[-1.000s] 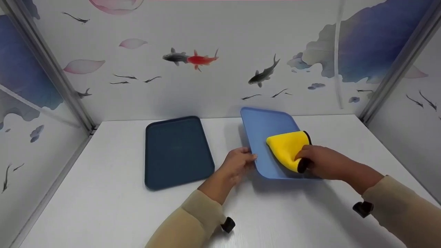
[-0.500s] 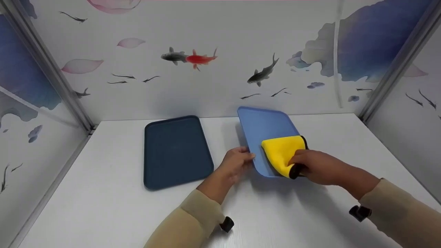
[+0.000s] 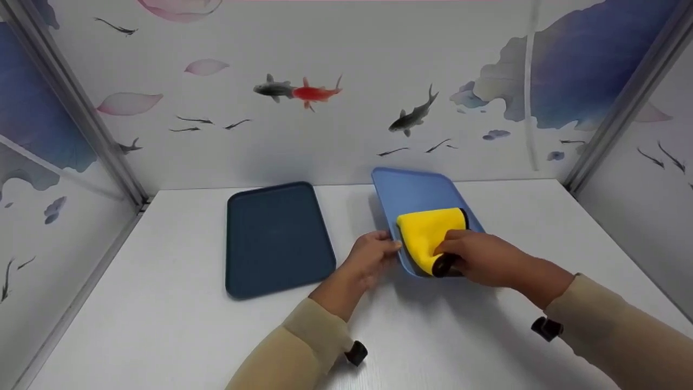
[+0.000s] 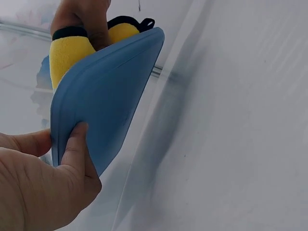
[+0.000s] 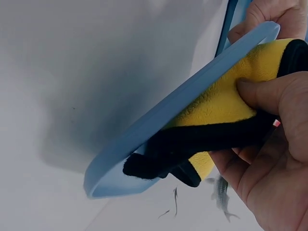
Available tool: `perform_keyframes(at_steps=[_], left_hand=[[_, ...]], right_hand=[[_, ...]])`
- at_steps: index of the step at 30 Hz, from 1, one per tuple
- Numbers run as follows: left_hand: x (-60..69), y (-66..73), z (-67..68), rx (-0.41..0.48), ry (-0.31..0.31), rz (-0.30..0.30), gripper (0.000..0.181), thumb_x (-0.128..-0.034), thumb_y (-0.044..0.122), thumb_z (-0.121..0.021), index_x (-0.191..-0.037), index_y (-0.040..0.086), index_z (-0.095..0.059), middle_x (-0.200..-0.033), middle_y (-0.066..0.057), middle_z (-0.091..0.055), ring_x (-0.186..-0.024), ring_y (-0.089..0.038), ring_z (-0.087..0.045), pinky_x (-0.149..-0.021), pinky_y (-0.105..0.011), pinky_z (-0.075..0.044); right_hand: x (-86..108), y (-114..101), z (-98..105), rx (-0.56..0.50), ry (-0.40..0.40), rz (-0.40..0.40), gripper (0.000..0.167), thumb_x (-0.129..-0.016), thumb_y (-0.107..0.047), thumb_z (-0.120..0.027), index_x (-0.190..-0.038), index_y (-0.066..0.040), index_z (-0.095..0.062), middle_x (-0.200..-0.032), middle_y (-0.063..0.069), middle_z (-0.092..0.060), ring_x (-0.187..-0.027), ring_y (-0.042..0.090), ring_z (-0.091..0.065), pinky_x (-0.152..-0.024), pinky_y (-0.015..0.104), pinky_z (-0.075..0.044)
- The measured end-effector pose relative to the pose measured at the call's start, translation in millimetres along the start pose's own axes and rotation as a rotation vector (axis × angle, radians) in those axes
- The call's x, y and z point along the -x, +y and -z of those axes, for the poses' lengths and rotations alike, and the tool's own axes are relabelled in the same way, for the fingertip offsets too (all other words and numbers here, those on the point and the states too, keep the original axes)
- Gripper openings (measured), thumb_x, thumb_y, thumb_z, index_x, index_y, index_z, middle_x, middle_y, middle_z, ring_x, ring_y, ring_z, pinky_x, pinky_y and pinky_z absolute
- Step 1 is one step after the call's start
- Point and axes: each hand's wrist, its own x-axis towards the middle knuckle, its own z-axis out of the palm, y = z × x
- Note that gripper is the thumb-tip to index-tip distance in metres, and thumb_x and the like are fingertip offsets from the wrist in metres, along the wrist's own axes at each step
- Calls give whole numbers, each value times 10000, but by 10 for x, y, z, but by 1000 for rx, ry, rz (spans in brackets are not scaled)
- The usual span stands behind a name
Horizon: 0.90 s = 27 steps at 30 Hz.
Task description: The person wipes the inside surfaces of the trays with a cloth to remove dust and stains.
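A light blue tray (image 3: 414,189) is held tilted above the white table. My left hand (image 3: 372,255) pinches its left edge; in the left wrist view the fingers (image 4: 74,149) lie against the underside, the thumb at the rim. A folded yellow cloth (image 3: 425,233) with black edging lies against the tray's inner face, near the end closest to me. My right hand (image 3: 482,257) grips the cloth; in the right wrist view the thumb (image 5: 262,94) presses on its yellow side, with the other fingers underneath. Part of the tray's near right side is hidden behind the right hand.
A dark blue tray (image 3: 279,238) lies flat on the white table (image 3: 178,325), left of the light blue one. Behind the table stands a wall (image 3: 346,146) printed with fish and petals. Side panels with metal posts (image 3: 617,114) flank both sides.
My right hand has slid the yellow cloth leftward across the light blue tray, dipping slightly nearer midway. The left hand and the tray have barely moved.
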Motion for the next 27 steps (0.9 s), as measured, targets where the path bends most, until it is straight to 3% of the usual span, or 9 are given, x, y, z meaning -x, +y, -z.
perform_keyframes(at_steps=[6,16,27], left_hand=[[-15,-29,-11,23,-17,-30,452,-978,31,-662,-1414,-48,-575,-1315,-163,-674,-1079,-191,-680,-1059,-368,-547],[-2,-22,-8,-1,-21,-16,427,-979,46,-671,-1394,-28,-603,-1327,-141,-681,-1071,-188,-686,-1071,-377,-540],[22,-2,-45,37,-45,-15,413,-985,31,-659,-1391,-29,-607,-1285,-139,-701,-1073,-198,-688,-1077,-389,-536]], right_hand=[[-107,14,17,14,17,21,251,-978,-112,-714,-1225,-145,-743,-1101,0,-687,-977,183,-606,-987,477,-571],[-264,54,64,24,21,16,238,-992,-110,-692,-1224,-131,-741,-1076,21,-687,-969,203,-608,-1013,505,-559],[-474,209,146,-2,-12,-77,272,-1006,-132,-681,-1274,-121,-724,-1108,54,-689,-986,245,-614,-1072,562,-514]])
